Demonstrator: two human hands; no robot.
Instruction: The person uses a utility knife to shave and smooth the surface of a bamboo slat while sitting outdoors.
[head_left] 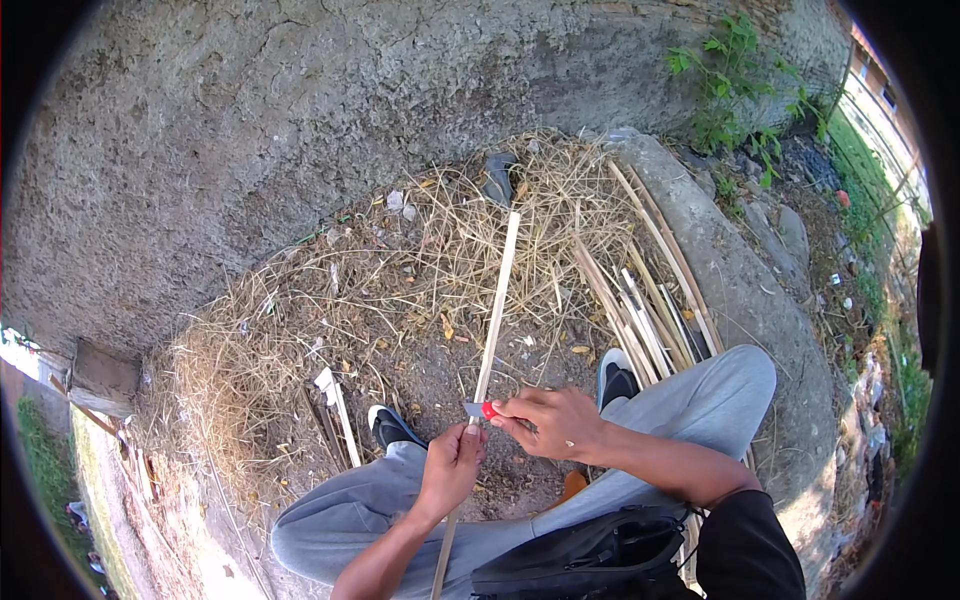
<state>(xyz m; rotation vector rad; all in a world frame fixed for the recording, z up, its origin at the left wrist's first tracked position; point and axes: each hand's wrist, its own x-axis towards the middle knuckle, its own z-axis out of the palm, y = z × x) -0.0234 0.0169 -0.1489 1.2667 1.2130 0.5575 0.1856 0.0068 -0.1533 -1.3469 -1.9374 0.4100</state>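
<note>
My left hand is closed around a long, pale strip of split wood or bamboo. The strip runs from beneath my left forearm's side, up between my feet, to the straw by the wall. In my right hand is a small knife with a red handle, its fingers wrapped round it. The short grey blade lies against the strip just above my left hand, pointing left. Most of the knife's handle is hidden by my fingers.
More strips lie in a bundle beyond my right foot, beside a concrete edge. Shorter pieces rest left of my left shoe. Dry straw covers the ground up to a rough wall. A black bag sits at my lap.
</note>
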